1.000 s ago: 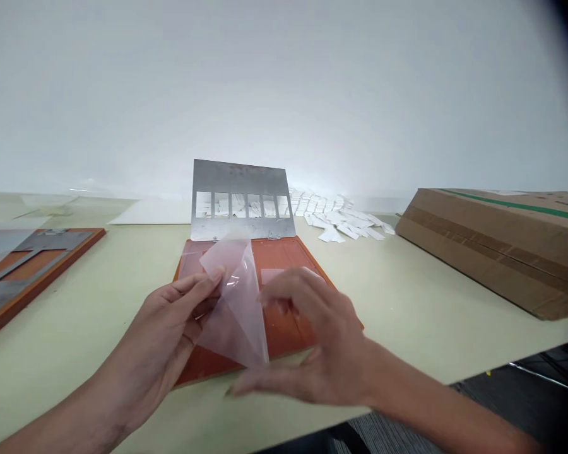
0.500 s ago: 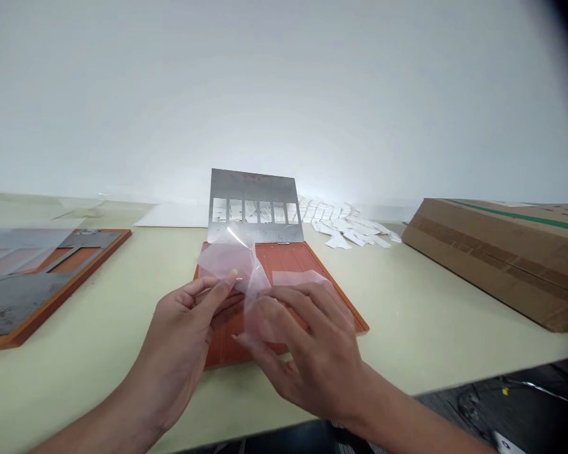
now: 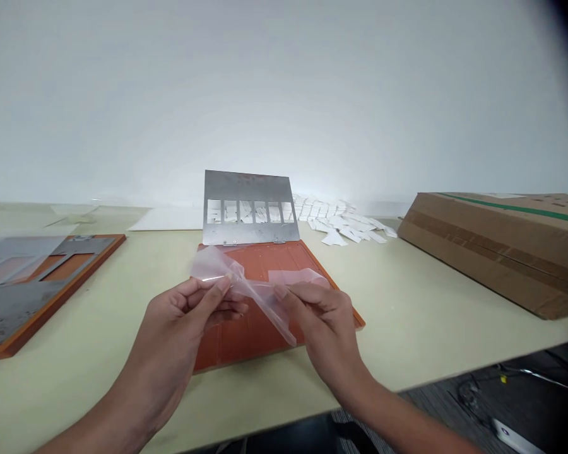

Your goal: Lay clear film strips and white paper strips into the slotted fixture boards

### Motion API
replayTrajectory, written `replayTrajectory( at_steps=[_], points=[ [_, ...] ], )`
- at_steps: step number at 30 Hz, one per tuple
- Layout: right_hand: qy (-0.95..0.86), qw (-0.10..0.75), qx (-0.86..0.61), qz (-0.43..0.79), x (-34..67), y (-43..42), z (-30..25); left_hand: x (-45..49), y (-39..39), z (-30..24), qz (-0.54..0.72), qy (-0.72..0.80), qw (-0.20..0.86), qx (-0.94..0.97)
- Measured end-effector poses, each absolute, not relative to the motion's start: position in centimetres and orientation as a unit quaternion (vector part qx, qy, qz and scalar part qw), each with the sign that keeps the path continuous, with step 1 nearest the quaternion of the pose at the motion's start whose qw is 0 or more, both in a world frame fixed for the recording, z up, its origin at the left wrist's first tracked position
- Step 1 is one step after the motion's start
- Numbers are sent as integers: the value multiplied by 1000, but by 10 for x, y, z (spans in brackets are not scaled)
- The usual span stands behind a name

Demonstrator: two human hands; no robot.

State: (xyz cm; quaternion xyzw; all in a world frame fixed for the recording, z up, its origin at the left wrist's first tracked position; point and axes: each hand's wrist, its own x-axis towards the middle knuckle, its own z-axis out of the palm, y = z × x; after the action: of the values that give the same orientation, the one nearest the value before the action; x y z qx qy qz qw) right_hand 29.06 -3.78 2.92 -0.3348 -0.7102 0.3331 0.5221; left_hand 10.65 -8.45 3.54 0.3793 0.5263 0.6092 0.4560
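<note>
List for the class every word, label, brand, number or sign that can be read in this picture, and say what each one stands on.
No text here can be read.
Reddish marks along the top of the slotted metal plate: too blurred to read.
Small dark marks on top of the cardboard box: too small to read.
Mark on the white device on the floor: too small to read.
The clear film: no print shows.

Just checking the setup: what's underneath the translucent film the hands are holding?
Below the translucent film, pinched by the left hand and right hand, lies an orange board, with a pale sheet on it beyond. The board directly beneath is covered, showing only dimly through.
</note>
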Motion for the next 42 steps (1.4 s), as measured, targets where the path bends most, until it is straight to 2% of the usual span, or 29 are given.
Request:
replayTrajectory(
  at_steps=[7, 11, 15, 24, 28, 32, 36, 39, 42],
  points=[
    [-628, 538, -373, 421, 290, -38, 16, 113, -83, 34, 619, 534, 438, 374],
    [-573, 584, -381, 431, 300, -31, 17, 102, -84, 32, 620, 553, 429, 354],
    [-506, 604, -371, 491, 306, -24, 15, 91, -86, 28, 584, 552, 464, 372],
    [-414, 600, -328, 601, 301, -33, 8, 88, -83, 27, 613, 483, 514, 357],
    [-450, 543, -347, 618, 313, -51, 0, 84, -75, 29, 603, 484, 516, 370],
    [-572, 417, -303, 638, 342, -63, 0, 73, -66, 39, 569, 484, 531, 400],
    [-601, 396, -336, 608, 359, -38, 21, 63, -54, 52, 463, 451, 623, 442],
    [-662, 394, -412, 487, 362, 3, 37, 60, -36, 53, 411, 450, 669, 426],
    [-734, 362, -436, 375, 368, 46, 38, 62, -15, 43, 352, 510, 647, 444]
  ],
)
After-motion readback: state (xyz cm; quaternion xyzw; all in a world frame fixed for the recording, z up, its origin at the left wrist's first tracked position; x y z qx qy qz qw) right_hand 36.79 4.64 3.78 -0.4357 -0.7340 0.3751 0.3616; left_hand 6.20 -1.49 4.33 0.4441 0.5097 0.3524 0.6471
